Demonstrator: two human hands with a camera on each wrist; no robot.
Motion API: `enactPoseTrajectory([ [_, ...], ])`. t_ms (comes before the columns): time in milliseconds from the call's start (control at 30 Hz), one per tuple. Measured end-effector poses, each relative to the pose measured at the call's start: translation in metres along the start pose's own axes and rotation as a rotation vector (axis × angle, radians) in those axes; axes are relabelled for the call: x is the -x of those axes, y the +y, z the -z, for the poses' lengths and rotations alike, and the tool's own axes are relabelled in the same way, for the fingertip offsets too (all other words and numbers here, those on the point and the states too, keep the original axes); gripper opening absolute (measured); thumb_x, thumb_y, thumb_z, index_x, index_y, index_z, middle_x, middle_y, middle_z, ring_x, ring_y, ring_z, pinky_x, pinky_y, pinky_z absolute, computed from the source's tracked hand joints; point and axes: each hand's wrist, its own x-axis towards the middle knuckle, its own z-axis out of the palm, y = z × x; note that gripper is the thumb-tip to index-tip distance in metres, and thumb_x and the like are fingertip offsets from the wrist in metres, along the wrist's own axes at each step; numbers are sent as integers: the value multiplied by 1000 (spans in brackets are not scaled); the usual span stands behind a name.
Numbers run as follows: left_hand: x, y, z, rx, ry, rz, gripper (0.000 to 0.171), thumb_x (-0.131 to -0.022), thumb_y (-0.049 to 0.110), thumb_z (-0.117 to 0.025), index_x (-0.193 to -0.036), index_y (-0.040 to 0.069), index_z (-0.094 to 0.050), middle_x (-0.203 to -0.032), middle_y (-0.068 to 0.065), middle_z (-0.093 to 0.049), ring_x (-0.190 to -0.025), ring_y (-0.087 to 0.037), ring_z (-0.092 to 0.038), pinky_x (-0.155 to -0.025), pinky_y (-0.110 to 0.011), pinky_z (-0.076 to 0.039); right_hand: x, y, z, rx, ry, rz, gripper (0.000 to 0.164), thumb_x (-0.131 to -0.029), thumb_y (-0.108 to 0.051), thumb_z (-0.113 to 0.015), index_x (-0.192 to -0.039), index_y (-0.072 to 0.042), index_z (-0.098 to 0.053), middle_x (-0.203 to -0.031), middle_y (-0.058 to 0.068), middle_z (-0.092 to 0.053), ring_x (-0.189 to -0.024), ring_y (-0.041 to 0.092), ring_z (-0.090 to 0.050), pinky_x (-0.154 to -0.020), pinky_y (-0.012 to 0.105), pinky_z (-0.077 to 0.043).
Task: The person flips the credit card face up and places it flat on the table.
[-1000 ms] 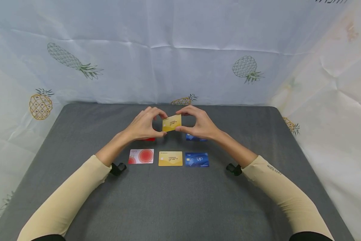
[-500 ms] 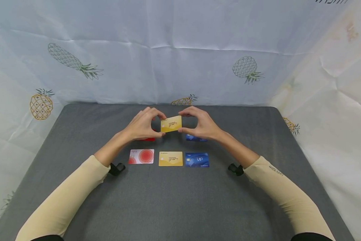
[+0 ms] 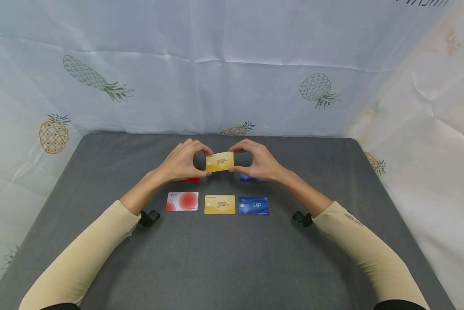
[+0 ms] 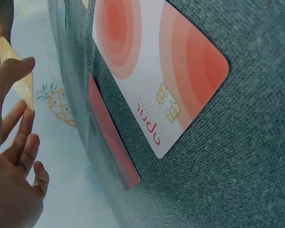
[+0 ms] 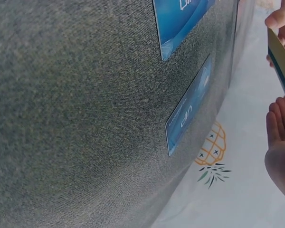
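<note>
Above the far half of the table, both hands hold up one gold plastic card, its printed face toward the head camera. My left hand pinches the card's left edge between thumb and fingers. At the opposite edge, my right hand grips it the same way. Below lies a row of three cards: a white one with red circles, a second gold card and a blue VIP card. A red card and another blue VIP card lie farther back, partly hidden by the hands in the head view.
The cards lie on a table with a dark grey cloth. A pale curtain with pineapple prints hangs behind the table and along its sides. Black wrist straps show at both cuffs.
The held gold card has come down slightly and tilts a little less. Both hands moved down with it, and the right fingers shifted slightly right toward its edge. The cards on the table stayed put.
</note>
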Motion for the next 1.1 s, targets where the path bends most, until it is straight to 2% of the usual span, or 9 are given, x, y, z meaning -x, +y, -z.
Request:
enactPoseTrajectory([
  [267, 0, -4, -2, 21, -14, 14, 55, -81, 30, -94, -129, 10, -76, -128, -11, -73, -115, -31, -57, -99, -52, -44, -1, 3, -1, 21, -38, -30, 55, -87, -27, -91, -133, -2, -72, -131, 17, -72, -123, 36, -68, -110, 57, -54],
  [500, -1, -13, -7, 107, -35, 28, 53, -82, 27, -95, -129, 11, -77, -126, -9, -75, -104, -28, -53, -88, -42, -42, -2, 11, -4, 32, -70, -49, 54, -87, -27, -91, -132, -2, -73, -130, 16, -73, -122, 35, -68, -110, 54, -55],
  [667, -1, -18, -9, 144, -55, 40, 52, -82, 28, -95, -129, 12, -78, -124, -9, -77, -100, -26, -51, -87, -40, -39, -3, 18, -7, 52, -109, -74, 54, -88, -30, -91, -133, -4, -73, -132, 14, -73, -122, 31, -68, -110, 51, -55],
  [900, -6, -23, -13, 129, -88, 37, 49, -81, 29, -96, -125, 13, -80, -120, -7, -79, -95, -25, -52, -84, -38, -41, -5, 20, -9, 88, -166, -84, 54, -89, -31, -90, -132, -3, -73, -132, 15, -73, -124, 31, -70, -111, 50, -55],
  [1100, -9, -24, -19, 80, -133, 67, 48, -80, 33, -96, -123, 18, -82, -111, -5, -76, -92, -22, -51, -79, -35, -41, -7, 23, -12, 142, -244, -110, 53, -91, -35, -88, -132, -4, -73, -132, 13, -73, -124, 29, -69, -112, 49, -55],
])
